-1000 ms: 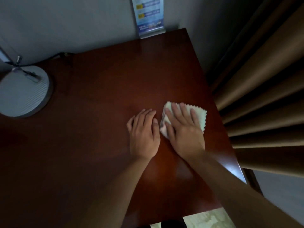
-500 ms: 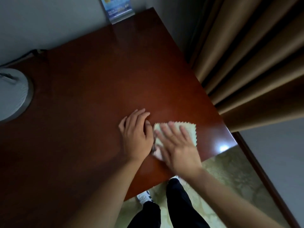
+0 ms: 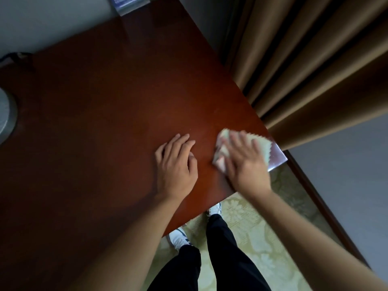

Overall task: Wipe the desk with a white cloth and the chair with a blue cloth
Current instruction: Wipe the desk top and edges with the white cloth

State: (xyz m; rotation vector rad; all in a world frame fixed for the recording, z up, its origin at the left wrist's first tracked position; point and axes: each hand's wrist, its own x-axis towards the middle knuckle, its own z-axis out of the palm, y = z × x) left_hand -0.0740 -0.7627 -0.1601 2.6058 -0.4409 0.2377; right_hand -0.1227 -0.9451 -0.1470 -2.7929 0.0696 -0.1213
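A white cloth (image 3: 265, 148) with a zigzag edge lies flat on the dark red-brown desk (image 3: 109, 106), close to the desk's front right corner. My right hand (image 3: 244, 162) presses down on the cloth with straight, spread fingers and covers most of it; the hand is motion-blurred. My left hand (image 3: 176, 164) rests on the bare desk a little to the left of the cloth, fingers loosely bent, holding nothing. No blue cloth and no chair are in view.
A round grey lamp base (image 3: 6, 116) sits at the desk's left edge. A small blue sign (image 3: 130, 3) stands at the back by the wall. Brown curtains (image 3: 315, 59) hang close to the desk's right side. My legs and white shoes stand on patterned carpet (image 3: 252, 238) below the front edge.
My right hand has slid the cloth to the right, away from my left hand and toward the desk's corner. The view has tilted down and right; my left hand stays put.
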